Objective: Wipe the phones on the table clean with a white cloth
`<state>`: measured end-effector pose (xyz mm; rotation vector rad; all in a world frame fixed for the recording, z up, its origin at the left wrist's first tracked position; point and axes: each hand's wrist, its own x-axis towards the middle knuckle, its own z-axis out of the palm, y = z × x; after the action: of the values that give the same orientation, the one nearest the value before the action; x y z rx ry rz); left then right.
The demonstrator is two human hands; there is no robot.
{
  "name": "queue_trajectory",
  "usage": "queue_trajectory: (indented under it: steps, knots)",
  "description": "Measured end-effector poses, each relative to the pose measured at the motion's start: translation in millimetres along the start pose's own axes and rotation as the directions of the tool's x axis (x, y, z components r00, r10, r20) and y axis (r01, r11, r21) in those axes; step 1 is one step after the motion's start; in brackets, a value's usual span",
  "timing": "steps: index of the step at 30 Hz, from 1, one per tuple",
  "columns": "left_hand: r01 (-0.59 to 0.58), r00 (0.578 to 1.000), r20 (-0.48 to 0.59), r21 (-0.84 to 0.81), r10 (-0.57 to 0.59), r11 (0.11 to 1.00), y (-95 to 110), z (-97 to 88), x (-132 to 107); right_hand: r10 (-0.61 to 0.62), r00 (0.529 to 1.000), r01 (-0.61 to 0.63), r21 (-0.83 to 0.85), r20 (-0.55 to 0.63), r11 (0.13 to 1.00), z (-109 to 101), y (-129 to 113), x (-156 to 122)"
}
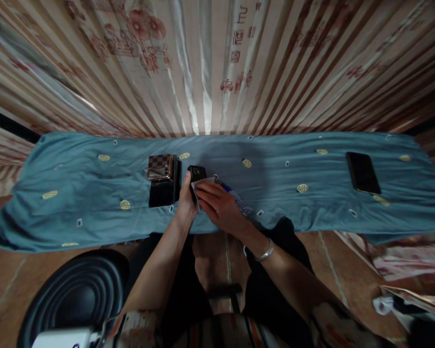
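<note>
My left hand (187, 199) is wrapped round the side of a black phone (197, 171), whose upper end shows a small square mark. Against its face my right hand (221, 205) presses a thin white wipe (205, 181), fingers together on it. Most of the phone is hidden under the wipe and my fingers. Just left of my left hand sits a stack: a phone with a brown checkered case (159, 162) rests on a larger black device (162, 193). Partly behind my right hand lies a clear plastic packet with a blue edge (241, 202).
A teal patterned cloth (275, 183) covers the long narrow table. Another black phone (363, 172) lies towards its right end. Pleated curtains (206, 72) hang directly behind. On the floor at lower left stands a black round ridged stool (78, 295).
</note>
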<state>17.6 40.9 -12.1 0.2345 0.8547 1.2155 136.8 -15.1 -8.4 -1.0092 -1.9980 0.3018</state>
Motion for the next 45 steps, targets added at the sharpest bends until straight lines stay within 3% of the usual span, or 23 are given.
queue_trajectory:
  steps: [5, 14, 23, 36, 45]
  knots:
    - [0.079, 0.992, -0.101, -0.011, -0.079, 0.997, -2, 6.0, -3, 0.000, 1.000, -0.001, -0.036, -0.030, 0.999, 2, 1, 0]
    - [0.135, 0.986, -0.082, -0.081, -0.142, 0.987, -2, -1.4, 4, 0.040, 0.998, -0.036, -0.081, 0.049, 0.996, -4, 7, 4]
    - [0.072, 0.995, -0.058, -0.106, -0.078, 0.992, 10, 2.6, -2, 0.056, 0.998, -0.054, -0.161, 0.009, 0.986, -9, 12, 3]
    - [0.217, 0.971, -0.060, -0.185, -0.232, 0.959, 3, 2.7, -2, 0.035, 0.994, -0.020, -0.151, 0.100, 0.988, -1, -2, 10]
    - [0.109, 0.993, -0.039, -0.096, -0.113, 0.989, 11, 1.4, -3, 0.079, 0.996, -0.074, -0.115, 0.039, 0.991, -9, 10, 7]
